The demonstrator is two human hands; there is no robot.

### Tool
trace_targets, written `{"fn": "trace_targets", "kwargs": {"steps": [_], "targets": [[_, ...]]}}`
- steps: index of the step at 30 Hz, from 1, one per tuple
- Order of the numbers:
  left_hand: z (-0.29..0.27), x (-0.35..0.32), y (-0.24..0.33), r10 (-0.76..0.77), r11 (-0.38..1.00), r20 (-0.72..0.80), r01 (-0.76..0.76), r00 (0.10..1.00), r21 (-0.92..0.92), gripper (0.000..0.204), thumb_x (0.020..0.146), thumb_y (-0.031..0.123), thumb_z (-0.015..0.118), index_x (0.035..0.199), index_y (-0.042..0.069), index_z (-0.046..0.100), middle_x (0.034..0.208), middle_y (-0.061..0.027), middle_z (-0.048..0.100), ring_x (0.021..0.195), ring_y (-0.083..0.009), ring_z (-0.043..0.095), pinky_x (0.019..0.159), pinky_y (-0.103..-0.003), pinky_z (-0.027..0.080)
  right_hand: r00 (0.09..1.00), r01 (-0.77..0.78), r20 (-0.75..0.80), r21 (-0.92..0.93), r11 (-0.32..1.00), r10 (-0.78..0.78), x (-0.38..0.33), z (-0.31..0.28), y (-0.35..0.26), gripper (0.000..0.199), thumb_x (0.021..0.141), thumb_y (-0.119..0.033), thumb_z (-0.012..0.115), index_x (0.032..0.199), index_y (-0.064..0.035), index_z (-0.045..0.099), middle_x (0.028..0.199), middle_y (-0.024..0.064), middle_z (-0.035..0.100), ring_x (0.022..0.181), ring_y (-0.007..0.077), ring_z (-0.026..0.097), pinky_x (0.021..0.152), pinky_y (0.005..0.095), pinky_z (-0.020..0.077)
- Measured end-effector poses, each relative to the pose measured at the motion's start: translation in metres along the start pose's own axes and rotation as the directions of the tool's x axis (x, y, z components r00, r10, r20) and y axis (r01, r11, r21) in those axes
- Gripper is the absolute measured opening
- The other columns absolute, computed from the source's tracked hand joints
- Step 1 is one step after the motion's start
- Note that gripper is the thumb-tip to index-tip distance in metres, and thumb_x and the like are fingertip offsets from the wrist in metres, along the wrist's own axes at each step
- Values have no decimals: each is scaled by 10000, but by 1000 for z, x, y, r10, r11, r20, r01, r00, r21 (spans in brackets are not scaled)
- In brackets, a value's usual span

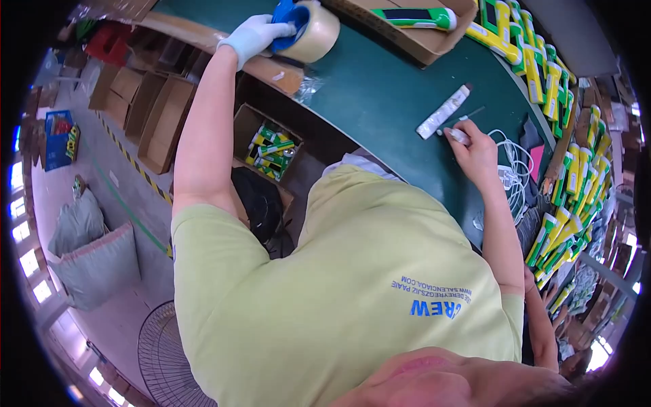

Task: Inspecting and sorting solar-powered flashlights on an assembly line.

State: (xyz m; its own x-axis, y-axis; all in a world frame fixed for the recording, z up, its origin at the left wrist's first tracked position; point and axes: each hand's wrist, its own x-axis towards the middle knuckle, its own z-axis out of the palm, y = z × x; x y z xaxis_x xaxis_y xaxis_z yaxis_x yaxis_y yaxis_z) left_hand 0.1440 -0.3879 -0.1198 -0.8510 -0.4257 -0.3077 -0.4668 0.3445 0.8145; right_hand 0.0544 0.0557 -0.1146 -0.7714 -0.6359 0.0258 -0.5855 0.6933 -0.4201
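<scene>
Left hand (pixel 261 37), gloved white, closed on blue tape dispenser (pixel 287 13) at left part of green tabletop (pixel 366 95); dispenser carries wide tape roll (pixel 323 35). Right hand (pixel 477 154), bare, pinching small whitish item (pixel 460 136) over tabletop; exact kind unclear. White tube (pixel 442 114) lying just beyond right hand. Open carton (pixel 410 42) farther off, holding green-and-yellow torch-shaped piece (pixel 444 19).

The dark green tabletop (pixel 369 108) carries an open carton (pixel 388 34) toward its far side, a white tube (pixel 443 113) lying slantwise, and, near its right edge, a loose tangle of white cables (pixel 518 169).
</scene>
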Motion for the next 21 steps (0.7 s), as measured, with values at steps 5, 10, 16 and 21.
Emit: {"fn": "trace_targets", "kwargs": {"steps": [5, 10, 16, 21], "targets": [[-32, -84, -50, 299, 546, -413, -509, 860, -665, 408, 954, 271, 504, 1251, -4, 552, 1134, -122, 650, 991, -236, 655, 749, -351, 546, 989, -92, -112, 33, 995, 95, -7, 3, -11, 272, 817, -251, 749, 776, -31, 595, 597, 95, 560, 533, 218, 563, 517, 314, 447], [-37, -100, -156, -348, 362, -676, -572, 649, -736, 368, 936, 258, 591, 1255, 118, 472, 1084, -167, 621, 874, -323, 645, 667, -409, 567, 945, 321, -52, -59, 945, -324, -7, 28, -79, 320, 754, -253, 776, 663, -68, 531, 598, 85, 536, 513, 266, 562, 474, 353, 431], [105, -61, -269, -602, 473, -371, -59, 707, -879, 442, 881, 141, 644, 1277, 89, 453, 1136, -106, 580, 922, -262, 626, 650, -402, 573, 910, 414, 39, -84, 906, -413, -2, 65, -93, 408, 712, -353, 788, 638, -67, 508, 607, 63, 526, 525, 257, 566, 449, 363, 417], [240, -14, -287, -483, 707, -24, 373, 875, -600, 475, 830, 198, 692, 1236, 128, 454, 1076, -128, 590, 965, -328, 614, 738, -488, 538, 867, 492, -62, -58, 869, -495, 0, 76, -90, 401, 662, -287, 819, 613, -87, 475, 583, 56, 464, 484, 242, 506, 422, 347, 381]]}}
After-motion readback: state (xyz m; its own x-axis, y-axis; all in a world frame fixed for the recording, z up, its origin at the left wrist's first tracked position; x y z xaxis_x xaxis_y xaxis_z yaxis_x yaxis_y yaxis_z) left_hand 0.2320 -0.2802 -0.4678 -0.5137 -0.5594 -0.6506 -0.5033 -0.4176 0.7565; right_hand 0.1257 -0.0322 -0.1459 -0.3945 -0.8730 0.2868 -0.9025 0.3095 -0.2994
